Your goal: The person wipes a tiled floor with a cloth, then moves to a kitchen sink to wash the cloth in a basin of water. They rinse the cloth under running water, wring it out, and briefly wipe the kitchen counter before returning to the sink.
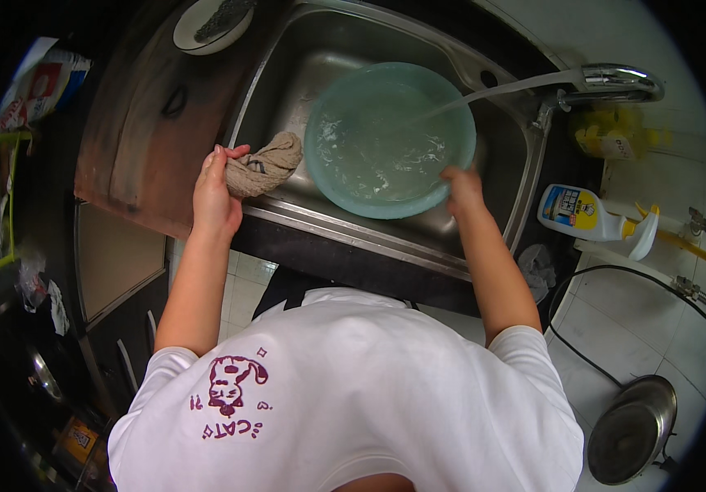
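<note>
A bunched brown cloth (pixel 265 167) rests in my left hand (pixel 217 190), over the left edge of the steel sink (pixel 322 43). Inside the sink stands a pale green plastic basin (pixel 390 211) holding water with bubbles or ripples on it. My right hand (pixel 465 189) is at the basin's lower right rim, its fingers partly hidden, so whether it grips the rim is not clear. From the chrome faucet (pixel 617 77) at the upper right, a stream of water runs into the basin.
Left of the sink is a brown board-like surface (pixel 143 141), with a white bowl (pixel 186 40) holding a dark mesh-like item at the top. On the right lie a white spray bottle (pixel 583 212), a crumpled clear plastic bag (pixel 536 267) and a black cable. A round metal lid or pan (pixel 633 430) is lower right.
</note>
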Available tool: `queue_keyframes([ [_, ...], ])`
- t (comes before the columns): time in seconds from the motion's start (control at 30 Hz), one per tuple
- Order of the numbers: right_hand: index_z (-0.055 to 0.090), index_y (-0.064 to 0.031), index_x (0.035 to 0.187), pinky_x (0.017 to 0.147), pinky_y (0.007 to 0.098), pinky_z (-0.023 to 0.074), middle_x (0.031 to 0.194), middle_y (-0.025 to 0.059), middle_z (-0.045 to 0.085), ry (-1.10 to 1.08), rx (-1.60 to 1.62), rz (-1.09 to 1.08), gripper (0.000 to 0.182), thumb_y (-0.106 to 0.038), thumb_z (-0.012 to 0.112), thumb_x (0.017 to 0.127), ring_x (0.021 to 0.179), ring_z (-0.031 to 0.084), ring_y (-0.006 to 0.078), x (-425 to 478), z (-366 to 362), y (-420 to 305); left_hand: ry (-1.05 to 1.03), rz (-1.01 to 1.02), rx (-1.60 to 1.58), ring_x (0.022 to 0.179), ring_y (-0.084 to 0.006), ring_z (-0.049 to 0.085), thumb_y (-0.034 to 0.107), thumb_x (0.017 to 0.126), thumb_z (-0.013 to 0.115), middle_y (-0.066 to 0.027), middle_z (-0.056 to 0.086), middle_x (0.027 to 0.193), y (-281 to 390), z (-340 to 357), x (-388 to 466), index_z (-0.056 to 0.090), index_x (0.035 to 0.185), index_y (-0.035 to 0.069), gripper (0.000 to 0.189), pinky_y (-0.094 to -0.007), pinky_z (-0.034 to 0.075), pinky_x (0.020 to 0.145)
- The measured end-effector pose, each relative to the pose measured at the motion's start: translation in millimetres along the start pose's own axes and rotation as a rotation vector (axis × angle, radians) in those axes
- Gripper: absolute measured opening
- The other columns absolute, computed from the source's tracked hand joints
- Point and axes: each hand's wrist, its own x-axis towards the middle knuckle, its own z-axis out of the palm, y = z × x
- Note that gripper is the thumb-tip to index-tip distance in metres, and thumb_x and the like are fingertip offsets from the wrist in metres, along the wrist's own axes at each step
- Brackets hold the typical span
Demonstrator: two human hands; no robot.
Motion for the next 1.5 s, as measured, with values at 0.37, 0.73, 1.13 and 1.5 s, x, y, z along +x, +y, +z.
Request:
queue_keyframes([
  [0.37, 0.051, -0.0026, 0.12, 0.093, 0.032, 0.0367, 0.128, 0.0178, 0.043, 0.125, -0.666, -0.731, 0.057, 0.003, 0.046, 0.063, 0.121, 0.039, 0.0296, -59.2, 59.5, -90.7, -0.035, 0.099, 0.097, 0.097, -0.0156, 0.05, 0.031, 0.093, 0.042, -0.006, 0.055, 0.108, -1.5, -11.8, -11.5, 0.054, 0.096, 0.009, 0.026, -0.0342, 0.039, 0.087],
  [0.73, 0.058, -0.0142, 0.112, 0.101, 0.0454, 0.0288, 0.127, 0.0154, 0.046, 0.094, -0.813, -1.434, 0.057, 0.01, 0.05, 0.06, 0.122, 0.036, 0.0394, -121.0, 60.7, -147.2, -0.001, 0.136, 0.186, 0.099, -0.0137, 0.047, 0.027, 0.093, 0.042, -0.0055, 0.052, 0.106, -6.6, -11.3, -14.0, 0.054, 0.102, 0.003, 0.028, -0.0288, 0.037, 0.088],
  [1.13, 0.055, -0.0016, 0.111, 0.093, 0.0374, 0.0382, 0.121, 0.015, 0.05, 0.155, -0.277, -0.797, 0.045, 0.008, 0.044, 0.068, 0.11, 0.049, 0.032, -71.3, 40.9, -81.3, -0.046, 0.124, 0.247, 0.097, -0.0126, 0.048, 0.025, 0.093, 0.042, -0.0053, 0.052, 0.103, -7.1, 5.1, -17.5, 0.053, 0.103, 0.003, 0.026, -0.0272, 0.037, 0.087],
  [1.5, 0.04, 0.0005, 0.12, 0.087, 0.0359, 0.0422, 0.116, 0.0148, 0.049, 0.124, 0.056, 0.03, 0.05, -0.002, 0.059, 0.074, 0.103, 0.051, 0.028, -3.5, 2.4, 41.7, -0.049, 0.037, 0.197, 0.098, -0.0122, 0.044, 0.026, 0.093, 0.043, -0.0049, 0.052, 0.102, -31.4, 16.3, -10.7, 0.054, 0.101, 0.003, 0.027, -0.025, 0.033, 0.088],
])
